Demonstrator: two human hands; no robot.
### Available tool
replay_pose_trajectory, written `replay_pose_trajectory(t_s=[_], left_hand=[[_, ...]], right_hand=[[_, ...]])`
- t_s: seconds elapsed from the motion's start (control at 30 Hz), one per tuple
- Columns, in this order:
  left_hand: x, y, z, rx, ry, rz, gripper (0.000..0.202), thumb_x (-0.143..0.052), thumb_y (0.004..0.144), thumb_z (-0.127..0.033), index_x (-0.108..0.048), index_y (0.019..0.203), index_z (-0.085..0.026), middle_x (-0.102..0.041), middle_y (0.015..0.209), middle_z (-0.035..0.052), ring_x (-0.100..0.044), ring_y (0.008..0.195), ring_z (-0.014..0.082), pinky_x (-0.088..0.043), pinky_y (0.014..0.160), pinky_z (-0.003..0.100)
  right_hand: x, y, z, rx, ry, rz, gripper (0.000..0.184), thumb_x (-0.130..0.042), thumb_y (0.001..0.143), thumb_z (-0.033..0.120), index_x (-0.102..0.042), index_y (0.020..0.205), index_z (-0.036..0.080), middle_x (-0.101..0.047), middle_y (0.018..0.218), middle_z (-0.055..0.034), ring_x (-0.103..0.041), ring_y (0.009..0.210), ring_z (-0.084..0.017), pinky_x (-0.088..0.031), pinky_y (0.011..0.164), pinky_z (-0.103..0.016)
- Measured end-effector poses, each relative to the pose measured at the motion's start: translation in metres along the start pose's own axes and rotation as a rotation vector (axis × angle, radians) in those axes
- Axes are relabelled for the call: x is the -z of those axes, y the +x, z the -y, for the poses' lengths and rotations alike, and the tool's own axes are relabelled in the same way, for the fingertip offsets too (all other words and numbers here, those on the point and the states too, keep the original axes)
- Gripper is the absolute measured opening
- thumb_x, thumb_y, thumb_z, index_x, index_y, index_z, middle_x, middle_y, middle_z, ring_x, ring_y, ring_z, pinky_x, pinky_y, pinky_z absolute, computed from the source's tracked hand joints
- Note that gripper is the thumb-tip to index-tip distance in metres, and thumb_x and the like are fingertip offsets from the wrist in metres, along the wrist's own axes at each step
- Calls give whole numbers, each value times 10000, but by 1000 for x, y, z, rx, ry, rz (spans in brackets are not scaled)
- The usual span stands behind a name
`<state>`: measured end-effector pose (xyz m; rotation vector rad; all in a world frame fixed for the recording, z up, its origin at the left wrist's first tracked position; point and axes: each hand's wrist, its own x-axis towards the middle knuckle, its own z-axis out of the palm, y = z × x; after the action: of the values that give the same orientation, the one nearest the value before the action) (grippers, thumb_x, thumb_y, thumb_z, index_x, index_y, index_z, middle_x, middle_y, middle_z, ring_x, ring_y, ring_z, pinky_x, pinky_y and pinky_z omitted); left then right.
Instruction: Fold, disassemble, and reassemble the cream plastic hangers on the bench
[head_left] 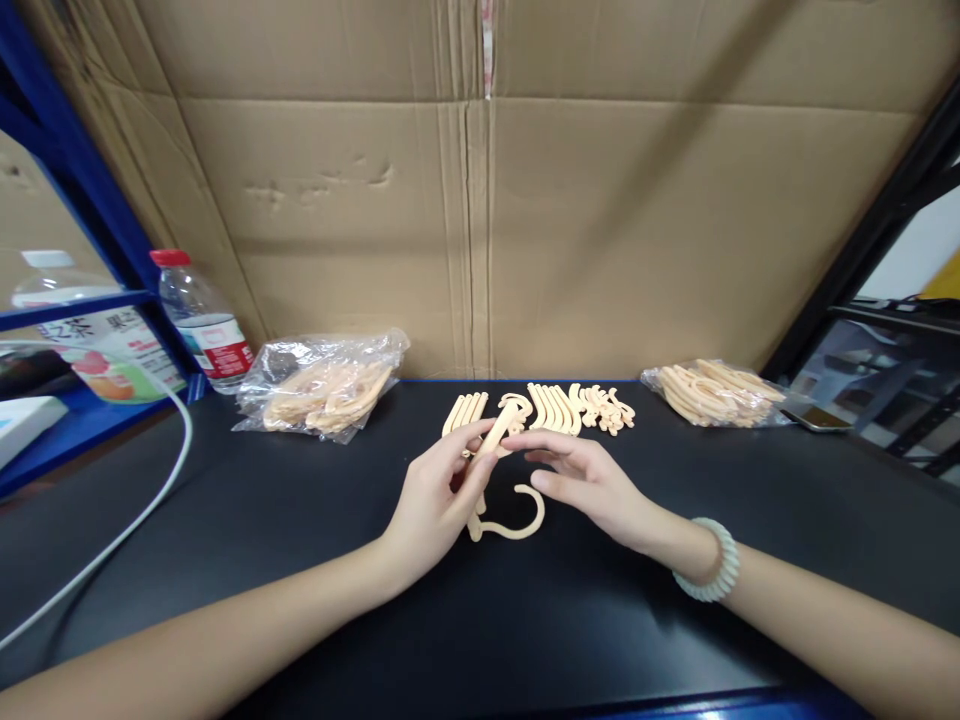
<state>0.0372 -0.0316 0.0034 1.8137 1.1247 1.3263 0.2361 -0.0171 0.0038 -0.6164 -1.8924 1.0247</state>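
My left hand (435, 500) is closed around a beige plastic hanger piece (495, 435), whose hook end (517, 520) curls down onto the black table (300, 540). My right hand (585, 480) pinches the upper end of the same piece with its fingertips, the other fingers loosely stretched. A pale spiral band sits on my right wrist (709, 565). Just behind my hands lie rows of loose beige hanger parts (551, 405).
A clear bag of beige hangers (322, 390) lies at the back left, another bag (709, 390) at the back right. A water bottle (202, 320) stands by the blue shelf (75, 420). A white cable (135, 510) crosses the left. A phone (817, 420) lies far right. Cardboard wall (480, 200) behind.
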Motion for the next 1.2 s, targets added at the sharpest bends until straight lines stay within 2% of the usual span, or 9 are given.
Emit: replay_pose_trajectory(t_s=[0.17,0.27,0.33,0.43,0.63,0.73,0.93,1.03,1.2], left_hand=[[3,3,6,-32,91,10,328,-559,885,-312,-610,1197,-225,-605,795,13,-579,576,141,-480,577,233],[4,4,9,-96,200,33,336,-530,894,-265,-593,1221,-225,-653,918,45,-634,775,193,-490,743,274],[4,4,10,-165,280,55,350,-509,898,-231,-575,1241,-231,-663,1059,64,-640,909,217,-472,828,294],[4,2,10,-220,392,86,349,-471,917,-217,-555,1254,-248,-641,1202,66,-641,977,226,-469,838,298],[5,1,14,-356,752,151,325,-411,960,-238,-538,1258,-244,-687,1152,65,-702,821,223,-487,644,272],[6,2,12,-475,935,185,296,-427,945,-184,-559,1208,-206,-724,1017,71,-700,689,209,-445,511,239],[5,3,-2,-516,1222,442,311,-423,812,3,-568,1049,-136,-677,830,57,-652,564,202,-466,455,252],[4,2,-6,-501,1276,498,303,-397,782,17,-555,994,-131,-652,789,63,-644,539,221,-490,446,290],[5,0,-9,-436,1284,541,296,-385,766,25,-521,974,-135,-643,735,63,-653,538,225,-513,477,293]], right_hand=[[4,3,-7,-83,168,-176,262,-643,847,323,-638,1090,226,-657,1148,-81,-618,1084,-214,-485,969,-404],[3,4,-6,-210,207,-263,245,-620,864,374,-574,1041,211,-653,840,-26,-660,745,-155,-553,690,-308],[2,4,-6,-296,212,-273,263,-584,885,410,-518,1041,209,-578,667,32,-580,539,-110,-480,497,-230],[0,3,-6,-380,203,-205,286,-524,906,443,-490,1039,192,-550,657,41,-498,433,-74,-368,378,-181],[-1,1,-1,-329,61,22,212,-436,937,363,-513,1016,182,-528,646,54,-438,356,-41,-312,322,-156],[-1,0,1,-408,47,61,233,-434,930,383,-526,968,173,-525,607,61,-430,321,-38,-288,294,-144],[-4,-3,-4,-574,150,169,378,-480,888,529,-540,903,156,-535,500,64,-443,272,-64,-267,252,-146],[-8,-3,-3,-576,166,154,396,-494,868,547,-551,878,155,-521,465,70,-434,258,-68,-259,246,-149],[-15,-4,5,-516,-9,75,332,-491,891,482,-531,771,175,-502,461,77,-437,263,-59,-260,257,-140]])
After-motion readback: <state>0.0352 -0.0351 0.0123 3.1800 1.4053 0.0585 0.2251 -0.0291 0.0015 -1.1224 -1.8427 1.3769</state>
